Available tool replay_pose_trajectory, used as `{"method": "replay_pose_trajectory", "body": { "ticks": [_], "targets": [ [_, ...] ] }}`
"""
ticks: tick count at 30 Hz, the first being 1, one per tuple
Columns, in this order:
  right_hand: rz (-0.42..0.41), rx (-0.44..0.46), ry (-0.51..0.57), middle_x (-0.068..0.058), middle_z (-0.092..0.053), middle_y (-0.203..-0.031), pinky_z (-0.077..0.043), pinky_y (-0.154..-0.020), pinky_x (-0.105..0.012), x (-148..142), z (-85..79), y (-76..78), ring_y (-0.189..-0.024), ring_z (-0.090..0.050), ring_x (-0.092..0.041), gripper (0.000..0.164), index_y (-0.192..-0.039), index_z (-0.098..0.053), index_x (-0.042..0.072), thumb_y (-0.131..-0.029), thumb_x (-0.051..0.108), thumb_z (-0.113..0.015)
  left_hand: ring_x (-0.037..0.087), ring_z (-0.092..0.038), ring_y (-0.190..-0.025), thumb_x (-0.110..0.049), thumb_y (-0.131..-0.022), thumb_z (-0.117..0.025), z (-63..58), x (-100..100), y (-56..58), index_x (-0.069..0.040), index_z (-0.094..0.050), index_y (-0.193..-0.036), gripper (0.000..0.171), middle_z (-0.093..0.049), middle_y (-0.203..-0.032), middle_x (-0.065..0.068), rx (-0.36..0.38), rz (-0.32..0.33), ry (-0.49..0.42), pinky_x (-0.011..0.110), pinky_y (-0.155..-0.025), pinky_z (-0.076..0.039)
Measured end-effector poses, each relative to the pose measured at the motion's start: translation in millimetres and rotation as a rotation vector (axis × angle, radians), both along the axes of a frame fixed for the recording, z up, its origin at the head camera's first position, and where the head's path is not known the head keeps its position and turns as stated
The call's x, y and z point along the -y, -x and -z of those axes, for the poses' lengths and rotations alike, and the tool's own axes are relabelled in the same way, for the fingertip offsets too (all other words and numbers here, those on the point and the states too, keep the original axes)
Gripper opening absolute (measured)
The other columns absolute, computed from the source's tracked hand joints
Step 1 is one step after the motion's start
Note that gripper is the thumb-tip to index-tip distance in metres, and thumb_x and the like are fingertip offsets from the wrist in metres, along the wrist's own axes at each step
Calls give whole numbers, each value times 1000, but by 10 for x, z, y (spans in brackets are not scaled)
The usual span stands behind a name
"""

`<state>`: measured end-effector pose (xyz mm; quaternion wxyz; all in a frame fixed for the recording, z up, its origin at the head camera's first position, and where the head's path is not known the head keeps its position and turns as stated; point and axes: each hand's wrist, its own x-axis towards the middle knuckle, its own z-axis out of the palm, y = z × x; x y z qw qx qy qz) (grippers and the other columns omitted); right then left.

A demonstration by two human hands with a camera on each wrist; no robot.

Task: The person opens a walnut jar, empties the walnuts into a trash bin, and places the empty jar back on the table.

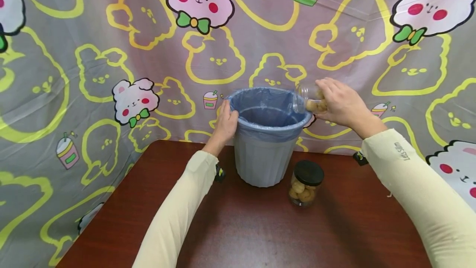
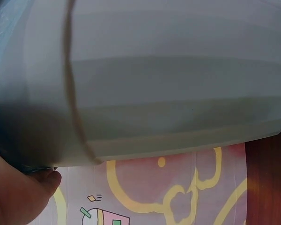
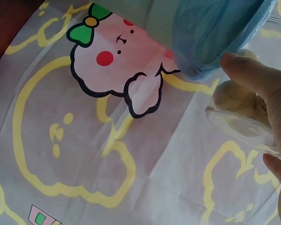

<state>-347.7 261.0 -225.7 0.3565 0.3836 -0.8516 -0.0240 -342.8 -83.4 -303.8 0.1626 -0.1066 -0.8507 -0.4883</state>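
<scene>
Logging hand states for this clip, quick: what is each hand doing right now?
Left hand: grips the rim of the grey bin.
Right hand: holds an open glass jar of biscuits, tilted over the bin.

A staged home corner — cartoon bunny backdrop cloth (image 1: 93, 53) behind a wooden table (image 1: 260, 235)
</scene>
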Motion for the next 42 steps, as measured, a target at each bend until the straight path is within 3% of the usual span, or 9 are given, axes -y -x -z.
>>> {"method": "replay_pose_trajectory", "body": {
  "ticks": [9,29,36,42],
  "targets": [
    [-88,-102,-75,-29,-53,-117,-37,-97,-53,44,-34,47,-110,-48,-46,87,-123,-47,-14,-52,15,-88,23,-8,-143,-23,-93,-30,-2,-5,-2,3,-13,-150,64,-8,-157,16,-2,-1,-12,34,-113,-8],
    [-94,-122,-216,-26,-52,-118,-36,-97,-54,192,-112,39,-113,-45,-43,92,-124,-47,-9,-44,4,-91,23,-7,-143,-26,-91,-28,16,12,19,3,-13,-150,67,-8,-156,17,-1,5,0,36,-114,-8],
    [-130,-178,-257,-24,-52,-121,-36,-98,-53,251,-122,47,-113,-45,-42,79,-124,-51,-8,-55,4,-89,24,-8,-143,-25,-91,-29,13,12,23,3,-13,-149,67,-9,-156,18,-4,3,0,39,-113,-8],
    [-135,-203,-297,-23,-50,-125,-34,-100,-52,279,-133,48,-116,-43,-43,74,-126,-50,-7,-61,0,-86,24,-8,-143,-21,-91,-29,3,7,25,5,-15,-149,64,-9,-156,18,-18,10,-7,33,-113,-9]
  ]
}}
